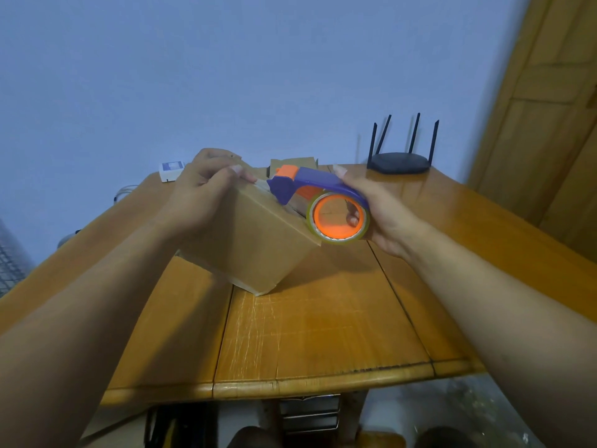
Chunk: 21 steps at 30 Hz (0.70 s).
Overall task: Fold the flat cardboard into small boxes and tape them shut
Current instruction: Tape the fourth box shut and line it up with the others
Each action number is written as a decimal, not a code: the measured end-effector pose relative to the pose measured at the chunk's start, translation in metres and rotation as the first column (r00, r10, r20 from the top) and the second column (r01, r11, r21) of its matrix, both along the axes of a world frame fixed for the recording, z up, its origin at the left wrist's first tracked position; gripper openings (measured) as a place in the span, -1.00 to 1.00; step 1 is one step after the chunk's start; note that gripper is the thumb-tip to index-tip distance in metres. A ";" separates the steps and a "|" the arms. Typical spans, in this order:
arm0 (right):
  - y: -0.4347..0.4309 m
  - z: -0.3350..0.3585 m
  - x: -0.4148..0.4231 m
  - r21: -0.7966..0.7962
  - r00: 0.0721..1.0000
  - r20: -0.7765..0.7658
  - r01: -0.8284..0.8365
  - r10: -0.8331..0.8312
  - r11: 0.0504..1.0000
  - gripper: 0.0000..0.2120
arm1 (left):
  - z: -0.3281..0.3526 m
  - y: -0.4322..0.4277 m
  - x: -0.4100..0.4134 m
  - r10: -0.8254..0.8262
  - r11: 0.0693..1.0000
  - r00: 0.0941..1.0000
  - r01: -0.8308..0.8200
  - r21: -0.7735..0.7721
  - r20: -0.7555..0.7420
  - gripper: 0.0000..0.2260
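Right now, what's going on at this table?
A person is taping a cardboard box shut on a wooden table. The left hand grips the box's far top edge, while the right hand holds a blue-and-orange tape dispenser against the top of the box. A black router sits at the back.

The near table (pixel 323 334) lies open in front of the tilted box (pixel 258 250); behind it a router (pixel 400 163) (antennas upright), a cardboard piece (pixel 292 162) and a white device (pixel 171 171) line the far edge
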State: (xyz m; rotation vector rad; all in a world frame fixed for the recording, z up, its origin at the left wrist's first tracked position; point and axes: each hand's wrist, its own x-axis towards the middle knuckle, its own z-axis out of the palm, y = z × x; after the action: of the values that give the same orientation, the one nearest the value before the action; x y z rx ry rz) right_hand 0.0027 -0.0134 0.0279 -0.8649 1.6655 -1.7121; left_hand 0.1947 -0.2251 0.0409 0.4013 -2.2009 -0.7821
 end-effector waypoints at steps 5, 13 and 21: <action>-0.004 0.007 0.002 0.005 0.999 -0.029 -0.014 0.014 1.000 -0.55 | -0.004 -0.006 0.004 -0.001 0.999 0.999 0.003 0.040 -0.052 -0.68; -0.012 0.019 0.010 0.037 0.995 -0.097 -0.003 0.006 0.999 -0.55 | -0.012 -0.020 0.011 0.007 0.991 0.995 0.007 0.134 -0.097 -0.70; -0.012 0.016 0.004 0.056 0.991 -0.131 -0.012 0.020 0.998 -0.57 | -0.014 -0.020 0.009 -0.008 0.994 0.994 0.020 0.107 -0.113 -0.71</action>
State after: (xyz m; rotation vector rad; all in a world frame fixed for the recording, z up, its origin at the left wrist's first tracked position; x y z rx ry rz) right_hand 0.0071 -0.0252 0.0435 -0.9805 1.7778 -1.6216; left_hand 0.2039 -0.2449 0.0268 0.3858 -2.0647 -0.9124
